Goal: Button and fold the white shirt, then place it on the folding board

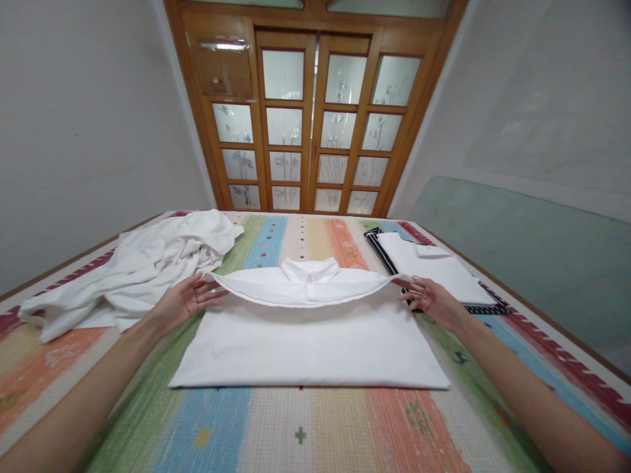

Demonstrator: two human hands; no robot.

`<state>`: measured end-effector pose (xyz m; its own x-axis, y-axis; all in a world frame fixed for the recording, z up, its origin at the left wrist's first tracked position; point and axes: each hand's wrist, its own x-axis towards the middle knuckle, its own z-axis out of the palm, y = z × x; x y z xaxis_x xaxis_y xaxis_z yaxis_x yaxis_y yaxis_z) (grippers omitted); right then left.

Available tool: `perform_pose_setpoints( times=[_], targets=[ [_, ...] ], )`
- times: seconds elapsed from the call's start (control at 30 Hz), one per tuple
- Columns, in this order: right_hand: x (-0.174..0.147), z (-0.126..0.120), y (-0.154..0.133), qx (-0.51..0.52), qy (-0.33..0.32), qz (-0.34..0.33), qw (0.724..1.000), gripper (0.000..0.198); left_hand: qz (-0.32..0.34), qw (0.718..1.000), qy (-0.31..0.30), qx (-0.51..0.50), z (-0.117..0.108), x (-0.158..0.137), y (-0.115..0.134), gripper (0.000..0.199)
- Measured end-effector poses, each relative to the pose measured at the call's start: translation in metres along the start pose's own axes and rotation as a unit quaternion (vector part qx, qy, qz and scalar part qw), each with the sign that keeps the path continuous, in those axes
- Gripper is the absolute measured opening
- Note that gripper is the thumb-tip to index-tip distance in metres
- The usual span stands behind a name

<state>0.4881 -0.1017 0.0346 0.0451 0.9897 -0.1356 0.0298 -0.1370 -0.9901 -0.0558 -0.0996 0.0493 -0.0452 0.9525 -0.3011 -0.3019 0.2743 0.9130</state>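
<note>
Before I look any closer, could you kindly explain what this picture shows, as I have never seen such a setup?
Certainly. There is no machine here: a person works with two bare hands. The single picture comes from a camera worn on the person's head, looking forward and down. The left hand and right hand hold opposite ends of the raised edge of a folded white shirt, and that edge sags between them. The shirt's collar points away from the person. Beneath lies a colourful striped cloth. To the left is a crumpled white heap; to the right, a folded white garment rests on a dark patterned one.
</note>
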Motion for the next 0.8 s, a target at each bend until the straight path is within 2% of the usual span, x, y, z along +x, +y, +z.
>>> perform_pose_setpoints(
  times=[0.17, 0.4, 0.53, 0.67, 0.8],
  targets=[
    [0.010, 0.010, 0.000, 0.029, 0.007, 0.017, 0.999, 0.023, -0.002, 0.999, -0.033, -0.022, 0.008, 0.002, 0.001, 0.028],
    [0.018, 0.023, 0.000, 0.040, 0.010, 0.043, 0.998, 0.017, 0.005, 1.000, 0.006, -0.022, 0.014, 0.012, -0.004, 0.011],
    [0.017, 0.029, 0.006, 0.020, 0.024, 0.038, 0.999, 0.033, 0.017, 1.000, 0.021, 0.006, 0.014, 0.015, -0.010, 0.021],
    [0.005, 0.024, 0.015, -0.059, 0.053, 0.014, 0.997, 0.046, 0.069, 0.988, 0.052, 0.131, 0.003, 0.004, -0.017, 0.033],
    [-0.023, 0.006, 0.026, -0.243, 0.080, -0.039, 0.966, 0.043, 0.124, 0.933, 0.074, 0.328, -0.017, -0.024, -0.026, 0.050]
  ],
)
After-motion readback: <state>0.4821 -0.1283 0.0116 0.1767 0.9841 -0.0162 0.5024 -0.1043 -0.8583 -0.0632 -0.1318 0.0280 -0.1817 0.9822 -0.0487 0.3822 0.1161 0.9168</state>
